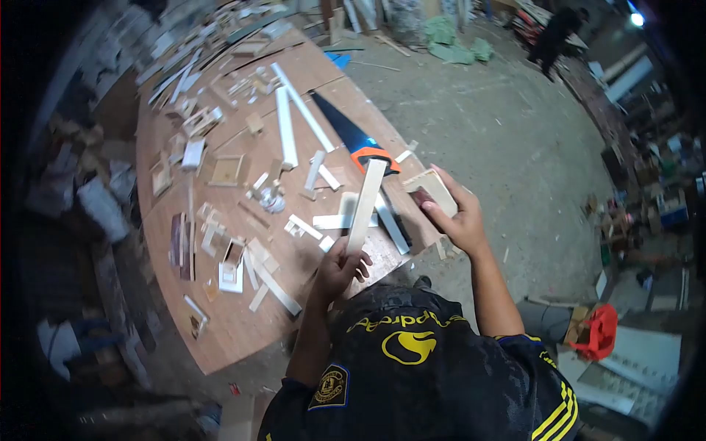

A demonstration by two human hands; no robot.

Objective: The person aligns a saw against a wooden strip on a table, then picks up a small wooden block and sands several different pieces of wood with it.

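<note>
My left hand (340, 273) is closed round the lower end of a pale wooden strip (365, 206), which points up and away from me. In my right hand (465, 219), past the table's right edge, is a small wooden block (435, 192) with a dark reddish patch on its face; thumb and fingers grip it. A handsaw (344, 128) with an orange and black handle lies on the table beyond the strip, whose tip overlaps the handle from here. White-faced strips (393, 224) lie beside and partly behind the held strip.
The wooden table (257, 342) carries many offcuts, small open wooden boxes (226, 170) and long white strips (286, 128). Stacked boards cover its far end. A red bag (603, 332) is at the right. Another person in dark clothes (559, 37) is far back right.
</note>
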